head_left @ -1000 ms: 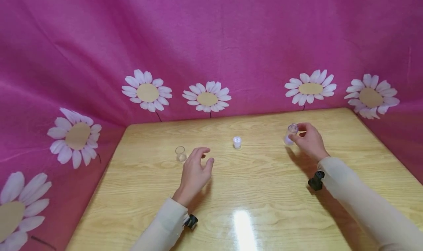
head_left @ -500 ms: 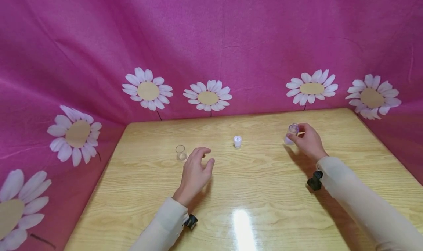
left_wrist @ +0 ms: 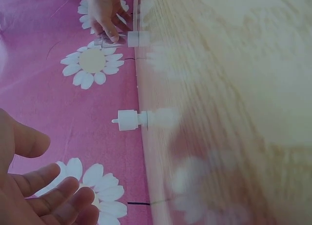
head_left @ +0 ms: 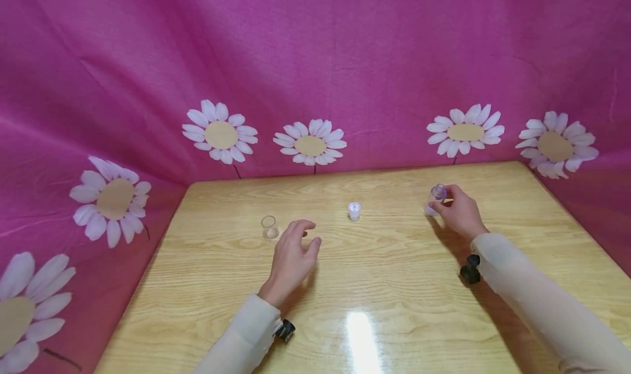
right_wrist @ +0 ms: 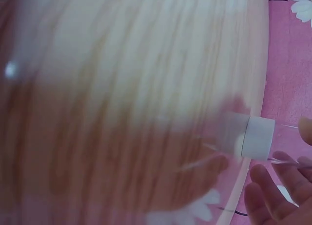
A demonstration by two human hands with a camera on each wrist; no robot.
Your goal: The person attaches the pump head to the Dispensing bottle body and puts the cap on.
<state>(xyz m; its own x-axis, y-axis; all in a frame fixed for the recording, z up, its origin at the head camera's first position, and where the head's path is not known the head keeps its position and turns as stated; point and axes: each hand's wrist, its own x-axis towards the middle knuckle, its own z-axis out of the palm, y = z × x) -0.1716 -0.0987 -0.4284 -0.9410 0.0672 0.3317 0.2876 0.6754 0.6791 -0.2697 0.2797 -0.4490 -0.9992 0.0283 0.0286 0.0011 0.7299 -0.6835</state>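
Observation:
My right hand point(head_left: 460, 212) pinches a small clear bottle with a white lower part point(head_left: 431, 207) between thumb and fingers, at the right of the table. The bottle is upright, its white bottom point(right_wrist: 258, 138) right at the tabletop in the right wrist view. My left hand point(head_left: 292, 258) hovers over the table with loosely bent fingers, holding nothing. Just beyond it stands a clear, cup-like cap point(head_left: 269, 228). A white pump top point(head_left: 354, 211) stands between the hands; its thin nozzle points upward in the left wrist view, where the pump top point(left_wrist: 128, 120) shows from the side.
The wooden table point(head_left: 394, 286) has a glossy surface with a bright light reflection near the front. A magenta cloth point(head_left: 374, 67) with white daisies hangs behind it and along both sides. Each wrist carries a small black camera point(head_left: 471, 269).
Both hands stay almost where they were. The bottle's top has shifted very slightly in my right hand's grip. The cap and the pump top have not moved.

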